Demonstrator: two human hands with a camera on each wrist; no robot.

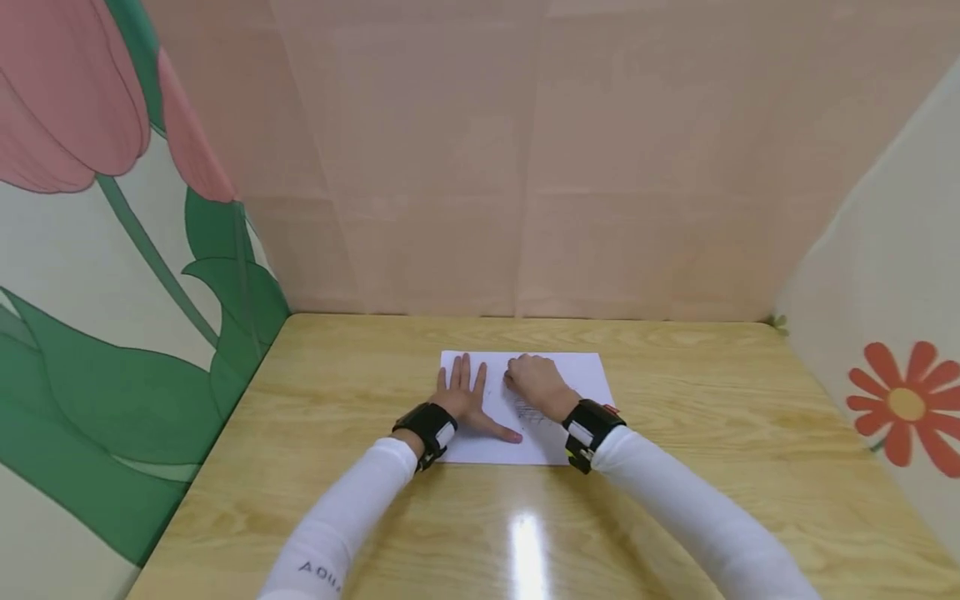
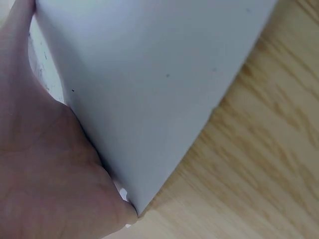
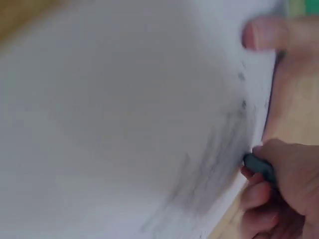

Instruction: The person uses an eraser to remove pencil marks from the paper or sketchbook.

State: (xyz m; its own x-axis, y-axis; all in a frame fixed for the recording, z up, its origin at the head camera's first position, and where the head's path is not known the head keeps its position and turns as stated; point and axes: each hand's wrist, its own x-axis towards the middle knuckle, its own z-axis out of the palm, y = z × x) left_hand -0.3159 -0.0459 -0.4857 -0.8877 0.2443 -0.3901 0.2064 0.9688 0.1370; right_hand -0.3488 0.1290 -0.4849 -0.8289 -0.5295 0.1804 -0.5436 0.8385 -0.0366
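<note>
A white sheet of paper lies on the wooden table, with grey pencil scribbles near its middle. My left hand presses flat on the sheet's left part, fingers spread and thumb out to the right. Curled over the upper middle of the sheet, my right hand pinches a small dark eraser between thumb and fingers. In the right wrist view, smeared grey strokes and dark crumbs lie beside the eraser, and the left thumb shows above. Most of the eraser is hidden in the fingers.
The wood-grain table extends around the paper on all sides. A plain pinkish curtain stands behind it. Flower-printed cloth hangs at the left, and another with a red flower at the right.
</note>
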